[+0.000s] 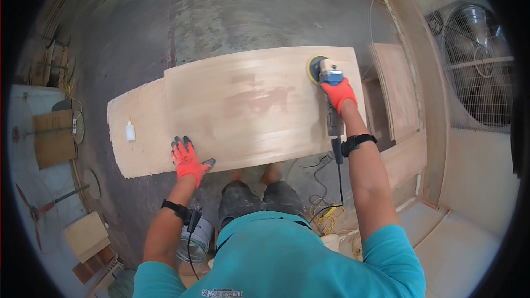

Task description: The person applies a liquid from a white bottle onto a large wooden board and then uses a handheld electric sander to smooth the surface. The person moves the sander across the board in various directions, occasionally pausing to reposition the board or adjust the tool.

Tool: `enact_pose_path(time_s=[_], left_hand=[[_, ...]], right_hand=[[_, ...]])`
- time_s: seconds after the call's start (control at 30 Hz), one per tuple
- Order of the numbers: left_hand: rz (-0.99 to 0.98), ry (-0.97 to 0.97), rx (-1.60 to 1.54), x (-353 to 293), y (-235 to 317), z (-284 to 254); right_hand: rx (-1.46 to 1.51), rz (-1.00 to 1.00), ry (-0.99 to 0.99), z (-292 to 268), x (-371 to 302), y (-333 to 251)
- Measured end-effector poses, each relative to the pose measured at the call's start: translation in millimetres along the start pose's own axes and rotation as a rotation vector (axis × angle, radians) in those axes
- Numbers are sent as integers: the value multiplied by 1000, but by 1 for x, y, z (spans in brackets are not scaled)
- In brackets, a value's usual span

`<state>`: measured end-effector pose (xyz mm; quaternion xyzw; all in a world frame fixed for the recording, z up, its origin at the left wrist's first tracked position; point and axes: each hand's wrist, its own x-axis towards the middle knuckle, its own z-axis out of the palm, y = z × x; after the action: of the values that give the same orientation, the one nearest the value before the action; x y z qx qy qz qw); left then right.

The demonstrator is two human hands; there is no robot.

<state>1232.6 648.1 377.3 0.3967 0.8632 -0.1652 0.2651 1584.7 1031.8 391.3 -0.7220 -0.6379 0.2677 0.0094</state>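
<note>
A wide pale wooden panel (221, 88) lies across in front of me, with brownish patches near its middle. My right hand (339, 92), in a red glove, grips a corded disc sander (333, 113) at the panel's far right part. Its round yellow-edged pad (316, 69) is at the panel's surface; whether it spins I cannot tell. My left hand (189, 159), in a red glove with dark fingertips, rests with fingers spread on the panel's near left corner. Left of it, a small white bottle (130, 131) is on a rougher board (141, 154) beneath the panel.
The sander's black cord (340, 182) drops to a coiled yellow cable (327, 218) at my right. A bucket (196, 237) stands by my left leg. Boards (395, 88) lean along the right wall near a large caged fan (477, 66). Another fan (36, 209) is at left.
</note>
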Motion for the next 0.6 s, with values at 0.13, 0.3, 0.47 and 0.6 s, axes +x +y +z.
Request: enact_pose_path(time_s=[0.13,0.3,0.47,0.6], left_hand=[[44,-17,2,-1,3,-10],[112,57,-59,-5,-15,-1],[192,-13,-90,-8,-25,-9],[235,-18,-106,-11,-36,-10]], right_hand=[[-66,-53,-106,32,-63,-84],[-117,-182,-238,80,-116,-177],[-123,-260,-306,130,-168,-258],[-202,-397,-361,170,-203,-311]])
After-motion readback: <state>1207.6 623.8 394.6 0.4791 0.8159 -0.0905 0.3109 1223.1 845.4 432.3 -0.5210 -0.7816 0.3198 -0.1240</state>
